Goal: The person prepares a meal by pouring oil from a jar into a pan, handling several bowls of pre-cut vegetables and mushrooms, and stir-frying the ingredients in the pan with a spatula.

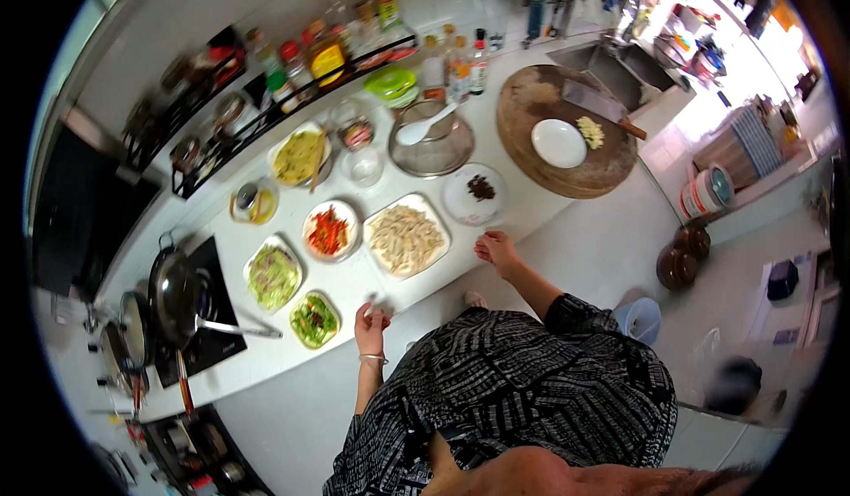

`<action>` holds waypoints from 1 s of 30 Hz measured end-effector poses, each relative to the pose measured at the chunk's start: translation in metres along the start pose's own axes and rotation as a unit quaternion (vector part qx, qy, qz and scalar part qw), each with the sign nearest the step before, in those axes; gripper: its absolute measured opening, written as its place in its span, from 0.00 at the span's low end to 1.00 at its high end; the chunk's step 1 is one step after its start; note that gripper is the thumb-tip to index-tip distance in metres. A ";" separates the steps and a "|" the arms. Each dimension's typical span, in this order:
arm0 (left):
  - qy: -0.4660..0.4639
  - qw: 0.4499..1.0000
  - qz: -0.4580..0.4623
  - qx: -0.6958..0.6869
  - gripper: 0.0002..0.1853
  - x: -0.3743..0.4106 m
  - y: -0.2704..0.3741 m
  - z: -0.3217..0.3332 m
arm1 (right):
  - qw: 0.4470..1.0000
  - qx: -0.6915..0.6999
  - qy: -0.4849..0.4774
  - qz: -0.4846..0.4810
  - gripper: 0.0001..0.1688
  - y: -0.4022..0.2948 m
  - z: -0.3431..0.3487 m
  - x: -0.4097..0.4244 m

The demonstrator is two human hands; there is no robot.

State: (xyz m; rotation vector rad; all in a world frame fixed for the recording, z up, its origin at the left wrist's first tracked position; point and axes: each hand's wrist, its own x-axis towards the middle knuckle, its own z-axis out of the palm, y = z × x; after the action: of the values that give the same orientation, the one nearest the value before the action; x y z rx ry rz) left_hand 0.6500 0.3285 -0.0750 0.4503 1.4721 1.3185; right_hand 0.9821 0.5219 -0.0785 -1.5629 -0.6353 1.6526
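Observation:
My left hand [372, 328] hangs at the counter's front edge with loosely bent fingers and nothing held. Nearest to it is a small dish of chopped greens [315, 320] with bits of red and dark brown. My right hand [497, 251], also holding nothing, is at the edge just below a white plate [461, 204] bearing a small dark brown heap [481, 188]. Between the hands, farther in, sits a square dish of pale strips [408, 238]. Beside it are a bowl of red pepper strips [328, 231] and a dish of shredded light-green vegetable [273, 275].
A wok [174, 297] with a metal ladle [242, 328] stands on the black cooktop [222, 326]. At right, a round wooden chopping board [531, 97] carries a cleaver [593, 100], white plate [559, 143] and chopped garlic [590, 132]. A spoon [425, 126] rests on a strainer [431, 157].

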 end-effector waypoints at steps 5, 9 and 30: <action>0.008 0.985 -0.121 -0.124 0.30 0.023 0.010 0.060 | 0.997 0.071 -0.032 0.019 0.18 -0.025 -0.018 0.045; -0.010 0.987 -0.106 -0.121 0.28 0.038 0.011 0.082 | 0.989 0.124 -0.073 0.021 0.20 -0.036 -0.021 0.051; 0.171 0.974 -0.071 -0.134 0.33 0.018 -0.003 0.127 | 0.752 -0.523 -0.006 -0.403 0.10 -0.118 -0.020 0.077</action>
State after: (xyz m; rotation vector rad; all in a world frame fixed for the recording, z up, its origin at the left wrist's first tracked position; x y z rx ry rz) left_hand 0.7539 0.4037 -0.0646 -0.0623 1.5406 1.5029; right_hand 1.0271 0.6502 -0.0346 -1.5298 -2.1348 0.5711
